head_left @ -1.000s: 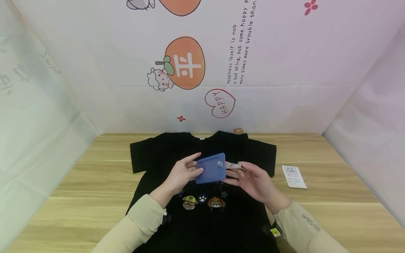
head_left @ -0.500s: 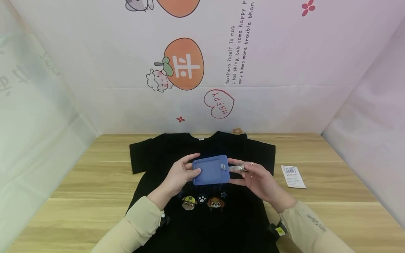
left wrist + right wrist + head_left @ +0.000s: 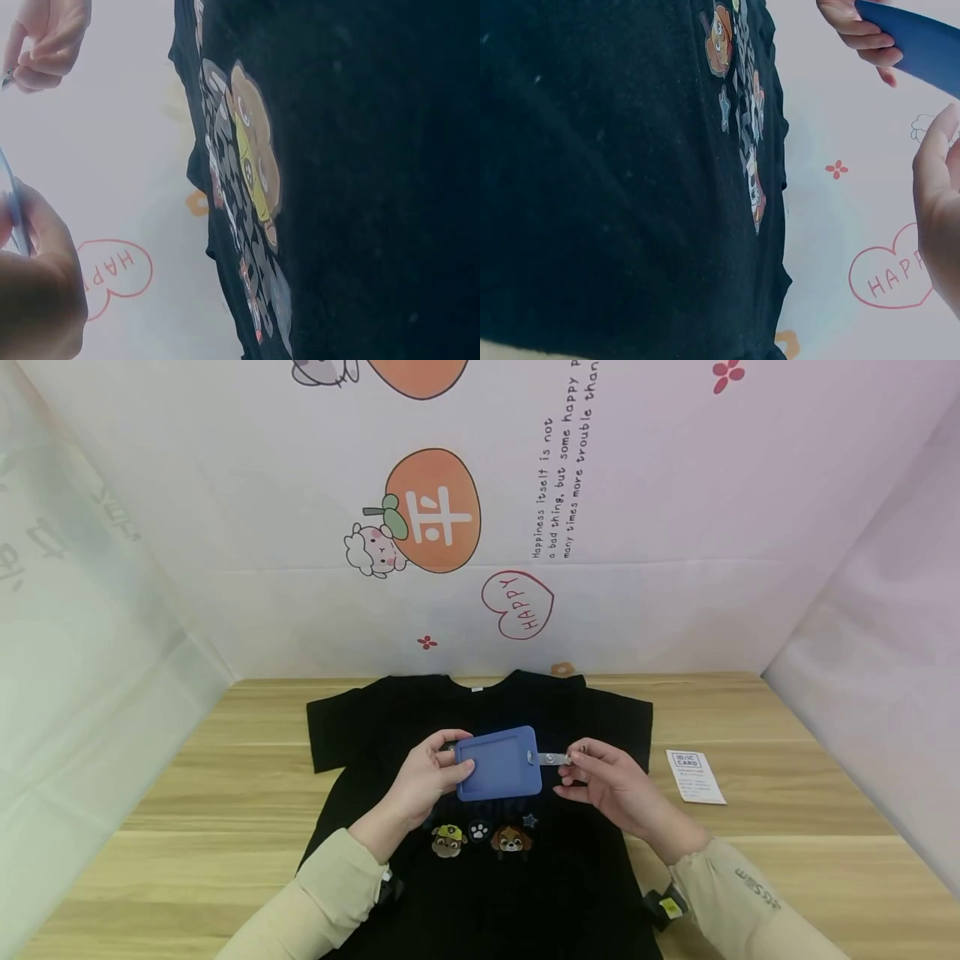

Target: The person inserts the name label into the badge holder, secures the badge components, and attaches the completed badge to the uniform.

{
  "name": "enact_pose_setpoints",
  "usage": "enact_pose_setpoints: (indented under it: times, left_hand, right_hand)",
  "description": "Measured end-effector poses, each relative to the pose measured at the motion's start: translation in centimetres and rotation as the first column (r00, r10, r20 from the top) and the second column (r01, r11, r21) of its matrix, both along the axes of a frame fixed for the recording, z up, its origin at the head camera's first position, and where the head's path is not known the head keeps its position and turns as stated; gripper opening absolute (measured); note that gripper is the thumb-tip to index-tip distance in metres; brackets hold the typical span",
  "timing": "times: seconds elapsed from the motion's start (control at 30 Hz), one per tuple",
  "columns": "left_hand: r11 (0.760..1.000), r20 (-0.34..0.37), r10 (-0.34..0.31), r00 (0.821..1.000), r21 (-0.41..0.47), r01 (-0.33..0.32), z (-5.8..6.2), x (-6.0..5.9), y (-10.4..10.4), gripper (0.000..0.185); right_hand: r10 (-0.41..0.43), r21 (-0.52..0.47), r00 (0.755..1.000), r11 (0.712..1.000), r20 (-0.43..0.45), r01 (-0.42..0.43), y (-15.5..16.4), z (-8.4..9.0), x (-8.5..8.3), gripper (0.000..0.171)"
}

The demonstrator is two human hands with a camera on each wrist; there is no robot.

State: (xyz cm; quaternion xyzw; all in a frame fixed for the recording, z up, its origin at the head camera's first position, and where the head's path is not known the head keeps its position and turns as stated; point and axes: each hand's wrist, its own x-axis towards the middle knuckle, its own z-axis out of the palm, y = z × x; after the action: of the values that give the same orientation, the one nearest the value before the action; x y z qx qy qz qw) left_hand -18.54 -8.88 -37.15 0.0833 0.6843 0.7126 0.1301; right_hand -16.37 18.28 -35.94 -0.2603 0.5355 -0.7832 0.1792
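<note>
A blue badge holder is held up over a black T-shirt spread on the table. My left hand grips the holder's left end, thumb on its front and fingers behind. From its right end runs a clear strap with a metal clip, and my right hand pinches the clip end between thumb and fingertips. In the right wrist view the holder appears edge-on in the left hand's fingers. The left wrist view catches only a sliver of the holder beside the left hand.
A white paper card printed "ID/IC CARD" lies on the wooden table right of the shirt. Behind the table hangs a white printed cloth; more white cloth closes the left side.
The right hand's fingers have drawn back from behind the holder to the clip, leaving the strap stretched out in sight. The holder has turned flatter to the view and shifted slightly.
</note>
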Motion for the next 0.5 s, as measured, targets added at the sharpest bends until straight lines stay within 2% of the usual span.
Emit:
enact_pose_setpoints:
  times: [0.13, 0.33, 0.5]
  left_hand:
    - [1.0, 0.007, -0.013, 1.0, 0.007, 0.013, -0.09, 0.06, 0.01, 0.039]
    - [1.0, 0.024, -0.004, 1.0, 0.016, 0.004, 0.02, 0.16, 0.1, 0.036]
    - [1.0, 0.028, 0.009, 1.0, 0.016, -0.009, 0.11, 0.27, 0.09, 0.032]
  right_hand:
    - [-0.032, 0.017, 0.999, 0.999, 0.015, 0.032, -0.12, -0.26, -0.18, 0.025]
    - [-0.032, -0.003, 0.999, 0.999, 0.022, 0.033, -0.53, -0.52, -0.41, 0.022]
    - [-0.072, 0.04, 0.997, 0.997, -0.023, 0.072, -0.67, -0.63, -0.43, 0.018]
